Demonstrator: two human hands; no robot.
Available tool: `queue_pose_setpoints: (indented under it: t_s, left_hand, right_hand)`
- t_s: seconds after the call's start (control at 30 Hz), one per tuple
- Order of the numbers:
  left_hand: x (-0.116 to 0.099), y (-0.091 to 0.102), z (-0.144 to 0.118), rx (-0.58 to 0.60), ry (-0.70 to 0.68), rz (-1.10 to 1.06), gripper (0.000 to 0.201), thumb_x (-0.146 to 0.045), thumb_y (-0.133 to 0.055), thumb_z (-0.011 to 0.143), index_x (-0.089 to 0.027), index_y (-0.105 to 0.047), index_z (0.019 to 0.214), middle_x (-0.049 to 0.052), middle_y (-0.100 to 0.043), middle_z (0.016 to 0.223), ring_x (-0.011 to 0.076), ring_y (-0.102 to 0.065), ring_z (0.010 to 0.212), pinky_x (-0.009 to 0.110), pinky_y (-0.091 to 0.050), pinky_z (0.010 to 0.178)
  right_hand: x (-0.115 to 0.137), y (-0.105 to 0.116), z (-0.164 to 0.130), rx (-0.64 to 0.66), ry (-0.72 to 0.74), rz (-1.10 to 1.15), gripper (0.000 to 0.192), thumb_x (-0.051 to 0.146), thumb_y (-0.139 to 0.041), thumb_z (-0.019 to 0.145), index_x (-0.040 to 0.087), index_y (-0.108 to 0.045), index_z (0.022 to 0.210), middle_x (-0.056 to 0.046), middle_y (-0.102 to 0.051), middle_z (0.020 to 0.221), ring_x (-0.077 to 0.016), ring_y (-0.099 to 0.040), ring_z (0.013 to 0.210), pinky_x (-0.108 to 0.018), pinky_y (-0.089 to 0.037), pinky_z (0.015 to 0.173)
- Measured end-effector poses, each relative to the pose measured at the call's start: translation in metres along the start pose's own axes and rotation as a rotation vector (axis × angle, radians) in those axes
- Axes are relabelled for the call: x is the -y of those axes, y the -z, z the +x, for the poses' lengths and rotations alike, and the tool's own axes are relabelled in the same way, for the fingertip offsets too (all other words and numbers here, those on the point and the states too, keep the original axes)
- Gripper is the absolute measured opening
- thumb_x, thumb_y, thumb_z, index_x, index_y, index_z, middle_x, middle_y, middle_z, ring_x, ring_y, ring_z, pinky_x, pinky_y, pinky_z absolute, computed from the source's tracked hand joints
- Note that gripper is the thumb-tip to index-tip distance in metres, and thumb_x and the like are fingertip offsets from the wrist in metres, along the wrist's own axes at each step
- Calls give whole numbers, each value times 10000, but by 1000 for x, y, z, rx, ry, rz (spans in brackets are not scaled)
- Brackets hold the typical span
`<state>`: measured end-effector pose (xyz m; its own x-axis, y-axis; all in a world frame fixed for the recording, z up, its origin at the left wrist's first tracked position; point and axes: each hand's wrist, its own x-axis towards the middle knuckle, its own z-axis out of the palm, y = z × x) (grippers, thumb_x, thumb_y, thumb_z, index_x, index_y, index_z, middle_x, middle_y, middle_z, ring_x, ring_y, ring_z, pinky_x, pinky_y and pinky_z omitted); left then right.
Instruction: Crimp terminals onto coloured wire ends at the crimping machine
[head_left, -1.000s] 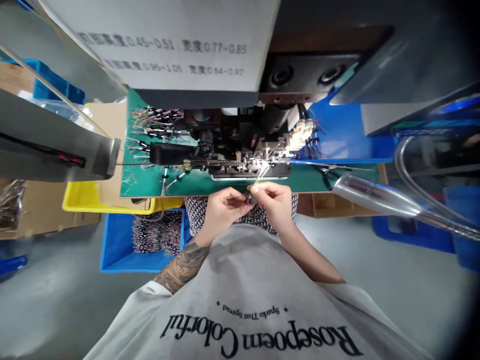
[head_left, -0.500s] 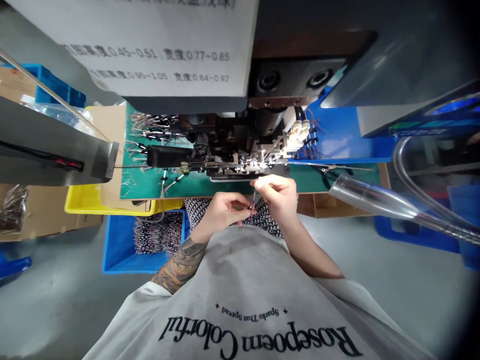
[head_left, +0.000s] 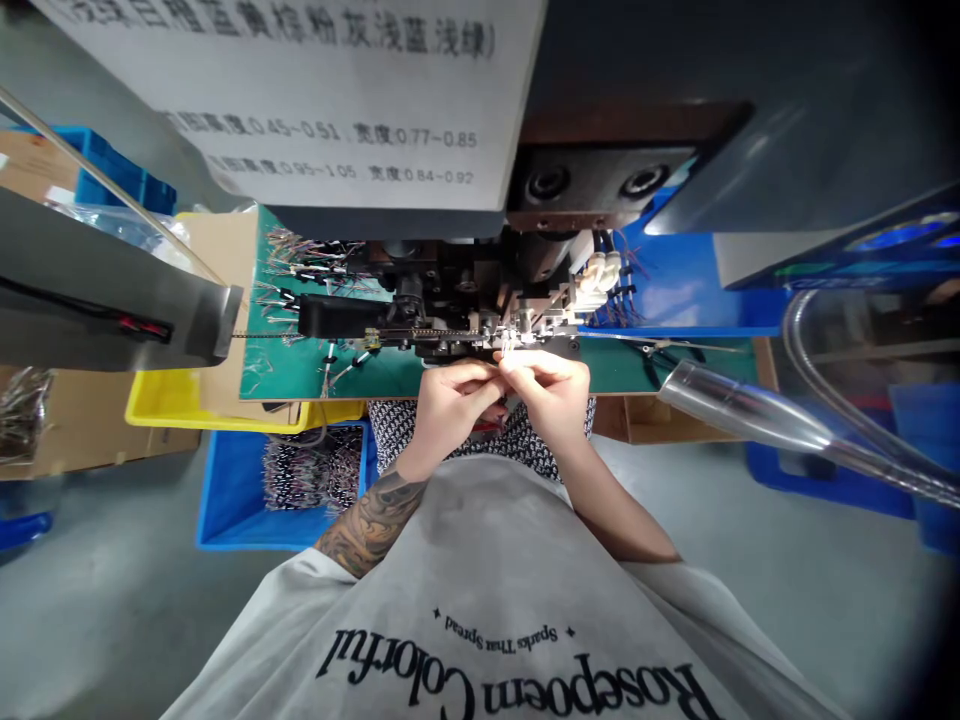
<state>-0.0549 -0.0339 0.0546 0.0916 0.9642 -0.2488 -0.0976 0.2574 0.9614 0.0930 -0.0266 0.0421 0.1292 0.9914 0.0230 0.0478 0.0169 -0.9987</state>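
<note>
My left hand (head_left: 452,408) and my right hand (head_left: 553,392) meet at the front edge of the bench, fingertips pinched together. Between them they hold a thin wire bundle (head_left: 491,415), mostly covered by the fingers; reddish strands show below. The fingertips of my right hand are right at the lit working point of a crimping machine (head_left: 517,325). Whether the wire tips touch the metal there is too small to tell. A strip of small terminals (head_left: 442,330) runs into the machine from the left.
Bundled wires lie on the green bench mat (head_left: 397,375) at left. A blue bin (head_left: 240,500) with wire bundles and a yellow tray (head_left: 172,400) are lower left. At right are a clear nozzle (head_left: 735,405), pliers (head_left: 664,350) and a blue tray (head_left: 675,290). The machine head hangs overhead.
Both hands have moved forward to the machine and closer together. The wire bundle, visible between them before, is now mostly hidden by the fingers. The view has tilted slightly upward.
</note>
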Motion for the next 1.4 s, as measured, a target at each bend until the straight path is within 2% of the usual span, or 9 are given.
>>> queue_pose_setpoints:
  t_s: [0.13,0.37,0.5,0.63,0.8,0.9,1.07,1.4]
  left_hand:
    - [5,2,1,-82,-3,2,316,-469,-945,766,-186,-827,844,39,-811,777,223,-797,658,323,-702,575]
    - [-1,-2,3,-137,-90,47,312,-462,-941,756,-194,-782,756,29,-785,695,190,-748,563,282,-643,510]
    - [-2,-3,3,-146,-92,39,293,-439,-936,754,-193,-776,752,33,-791,727,184,-746,586,277,-633,522]
    - [-2,-4,3,-144,-88,16,269,-410,-952,727,-195,-794,759,34,-796,735,181,-741,586,277,-630,522]
    - [-6,-4,2,-150,-102,51,226,-391,-931,757,-204,-804,750,19,-783,698,172,-726,561,266,-612,502]
    - [-6,-4,2,-152,-113,49,201,-372,-910,773,-208,-794,756,25,-794,731,179,-741,599,278,-630,537]
    - [-3,-2,2,-159,-117,44,208,-382,-917,779,-218,-790,760,22,-790,729,186,-752,623,291,-646,564]
    - [13,1,5,-157,-106,-28,184,-388,-882,848,-224,-805,819,10,-793,764,188,-780,679,326,-706,668]
  right_hand:
    - [-7,-2,0,6,-47,24,219,415,-773,897,232,-887,938,-21,-736,699,-164,-685,691,-302,-567,620]
    - [-2,-11,1,-60,-79,113,205,382,-761,865,215,-875,837,-44,-794,787,-154,-677,665,-299,-571,611]
    - [-3,-14,1,-109,-112,91,237,411,-756,871,212,-878,828,-25,-725,675,-146,-628,616,-294,-539,583]
    - [-5,-15,2,-99,-113,98,285,437,-752,904,201,-848,776,-3,-642,610,-113,-528,561,-266,-457,535]
    - [2,-13,4,-57,-119,113,439,430,-733,912,188,-648,555,23,-457,539,-88,-383,530,-251,-337,492]
    - [5,-13,6,-46,-145,145,468,439,-731,893,193,-587,521,16,-462,547,-90,-383,534,-251,-352,492]
    - [6,-15,8,-31,-136,116,400,457,-715,900,195,-667,601,4,-531,584,-101,-435,551,-260,-399,518]
    - [1,-16,6,-67,-152,134,335,469,-751,916,193,-812,737,24,-495,551,-96,-417,534,-264,-379,523]
